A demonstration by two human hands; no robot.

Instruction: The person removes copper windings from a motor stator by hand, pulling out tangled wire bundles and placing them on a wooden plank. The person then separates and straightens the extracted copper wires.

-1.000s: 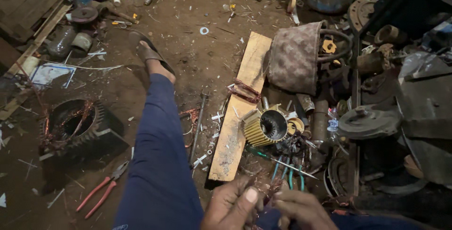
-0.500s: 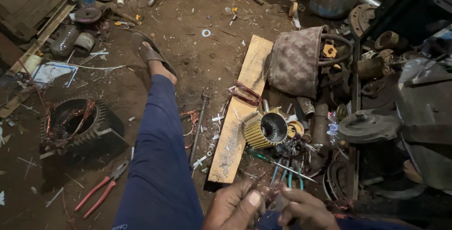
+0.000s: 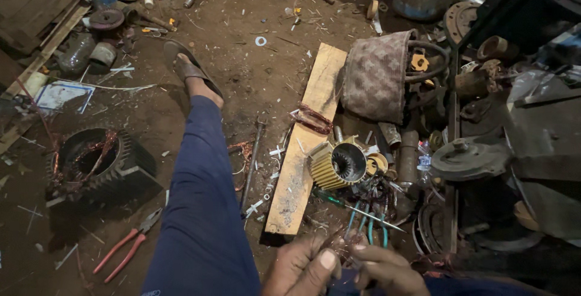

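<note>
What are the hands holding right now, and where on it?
Both the left hand and right hand pinch thin copper wire strands between fingertips, near the strands' lower ends; the exact grip point is blurred.

We have one view only, worn on the head and tilted steeply down at the dirt floor [image 3: 254,84]. It sits close above the wooden plank [image 3: 305,144], which runs away from us at centre frame.

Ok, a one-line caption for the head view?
Both hands, left and right, pinch thin wires near a yellow finned motor stator on a plank.
</note>
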